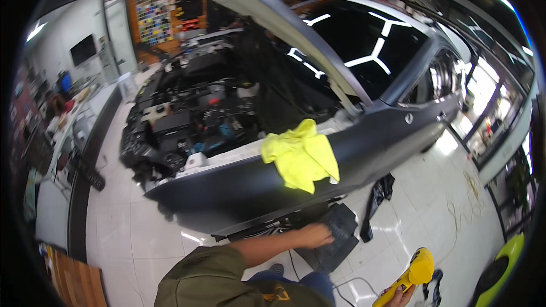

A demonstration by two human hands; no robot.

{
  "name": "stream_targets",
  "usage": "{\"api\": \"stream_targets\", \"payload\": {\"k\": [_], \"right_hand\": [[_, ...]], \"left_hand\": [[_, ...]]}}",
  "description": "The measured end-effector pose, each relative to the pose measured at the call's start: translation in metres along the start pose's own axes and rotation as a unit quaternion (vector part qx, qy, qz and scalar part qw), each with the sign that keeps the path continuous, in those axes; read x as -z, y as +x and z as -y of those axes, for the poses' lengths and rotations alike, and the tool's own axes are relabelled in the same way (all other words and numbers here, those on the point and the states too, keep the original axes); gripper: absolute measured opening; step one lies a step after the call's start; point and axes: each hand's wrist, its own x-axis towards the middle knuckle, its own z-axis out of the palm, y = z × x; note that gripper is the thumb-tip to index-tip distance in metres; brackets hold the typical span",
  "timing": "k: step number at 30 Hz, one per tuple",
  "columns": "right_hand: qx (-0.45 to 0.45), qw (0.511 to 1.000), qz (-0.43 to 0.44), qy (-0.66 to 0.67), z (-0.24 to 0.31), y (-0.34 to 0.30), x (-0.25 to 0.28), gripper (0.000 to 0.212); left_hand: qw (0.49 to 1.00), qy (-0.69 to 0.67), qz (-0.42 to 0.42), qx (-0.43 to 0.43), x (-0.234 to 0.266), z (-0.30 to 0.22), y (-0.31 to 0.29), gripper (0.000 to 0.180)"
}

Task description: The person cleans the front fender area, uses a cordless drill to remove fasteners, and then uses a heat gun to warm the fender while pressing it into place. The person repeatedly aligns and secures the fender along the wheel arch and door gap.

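Observation:
My right hand (401, 296) is at the lower right, wrapped around a yellow heat gun (420, 267). My left arm reaches across to the middle, where my left hand (314, 236) hangs over a dark grey box-like thing (339, 228) beside the car. Its fingers look curled; whether anything is in them is hidden. In front of me is the matte dark car fender (227, 190), with a crumpled bright yellow cloth (301, 156) draped over its upper edge. Behind it the engine bay (199, 108) lies exposed under the raised hood (273, 11).
The car door (398, 131) continues to the right. A black crumpled sheet (377, 202) lies on the tiled floor, near a thin loose cord (463, 204). A dark cable (358, 281) runs by my legs. A cluttered workbench (68, 131) stands at the left, a wooden panel (74, 278) lower left.

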Motion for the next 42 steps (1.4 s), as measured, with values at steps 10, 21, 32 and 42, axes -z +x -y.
{"api": "stream_targets", "payload": {"k": [10,21,32,42], "right_hand": [[0.063,0.947,0.309,0.057,0.109,-0.042,-0.072,0.055],[0.459,0.784,0.416,-0.048,0.186,-0.187,-0.151,0.05],[0.758,0.588,0.076,-0.273,0.374,-0.321,-0.345,0.068],[0.737,0.554,0.014,-0.387,0.417,-0.315,-0.45,0.061]], "left_hand": [[0.832,-0.06,0.131,0.536,-0.177,0.024,-0.507,0.052],[0.832,-0.189,-0.088,0.515,-0.157,-0.048,-0.58,0.045],[0.658,-0.322,-0.447,0.514,-0.023,0.016,-0.817,0.02],[0.685,-0.422,-0.454,0.382,0.095,0.073,-0.775,0.026]]}}
